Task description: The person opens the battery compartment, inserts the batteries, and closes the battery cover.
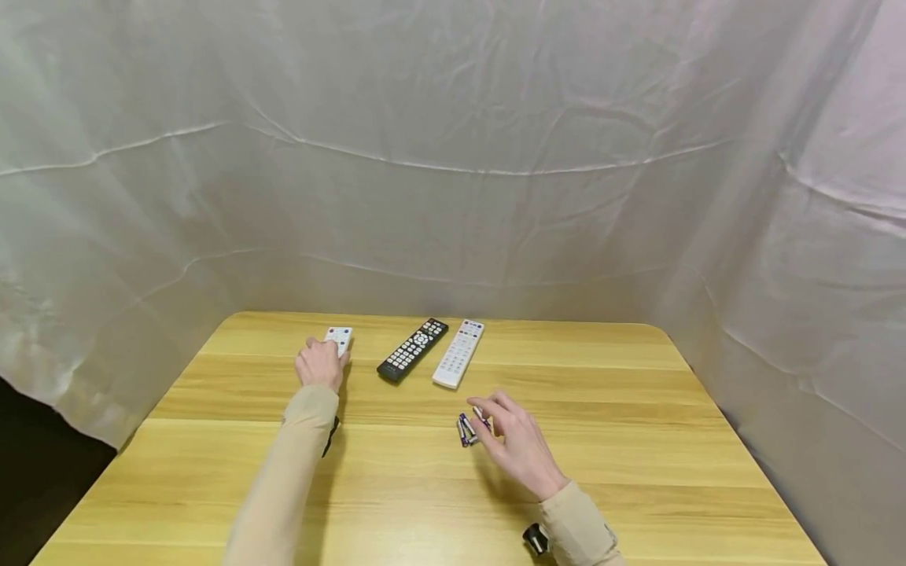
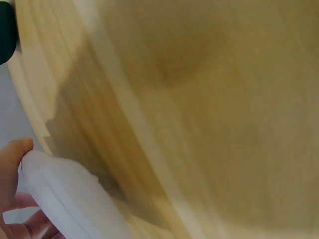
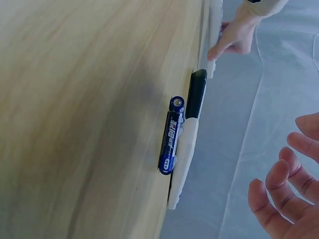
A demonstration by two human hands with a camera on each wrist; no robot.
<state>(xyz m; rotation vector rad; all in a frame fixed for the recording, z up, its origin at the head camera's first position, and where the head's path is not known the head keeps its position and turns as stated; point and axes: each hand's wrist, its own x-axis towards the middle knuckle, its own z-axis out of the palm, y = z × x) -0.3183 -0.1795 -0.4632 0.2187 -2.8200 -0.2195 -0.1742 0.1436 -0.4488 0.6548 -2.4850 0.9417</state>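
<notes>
At the far left of the table my left hand holds a white remote control, its buttons facing up. In the left wrist view the thumb and fingers pinch the end of this white remote. My right hand hovers with loosely bent fingers over a small group of batteries, holding nothing. Seen from the right wrist, the blue-and-silver batteries lie on the wood, and the fingers are apart from them.
A black remote control and another white remote control lie side by side near the table's back edge. Pale grey curtains hang behind and on both sides of the wooden table.
</notes>
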